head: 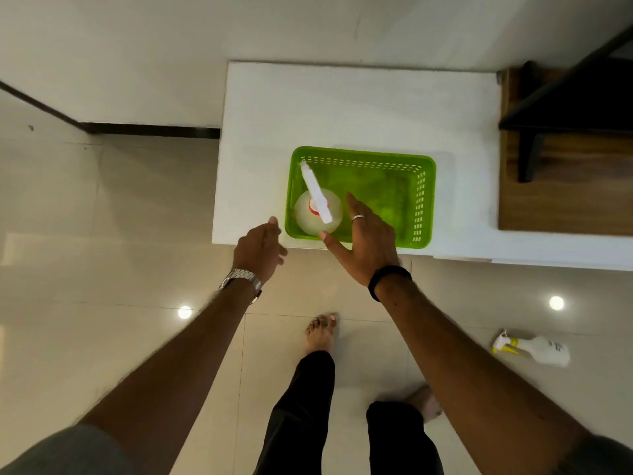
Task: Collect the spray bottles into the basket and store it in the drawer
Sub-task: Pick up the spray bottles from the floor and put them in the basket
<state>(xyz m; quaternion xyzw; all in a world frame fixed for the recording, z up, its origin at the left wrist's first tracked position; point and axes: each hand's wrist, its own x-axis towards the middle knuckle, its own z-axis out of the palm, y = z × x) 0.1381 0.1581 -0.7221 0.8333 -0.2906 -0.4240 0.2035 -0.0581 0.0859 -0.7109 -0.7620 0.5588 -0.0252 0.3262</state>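
A green slotted basket (421, 200) sits on a white cabinet top (342, 108), near its front edge. Inside, at the basket's left end, a clear spray bottle (306, 214) stands upright with a white trigger head and red collar. My right hand (368, 243) hovers over the basket's front rim beside that bottle, fingers spread, holding nothing. My left hand (260, 250) is just outside the basket's left wall, loosely curled and empty. A second white spray bottle (537, 349) with a yellow trigger lies on its side on the floor at the right.
Glossy beige floor tiles (120, 234) surround the cabinet. A wooden surface with a dark bracket (565, 183) adjoins the cabinet on the right. My bare feet and dark trousers (308, 389) are below the hands. No drawer is in view.
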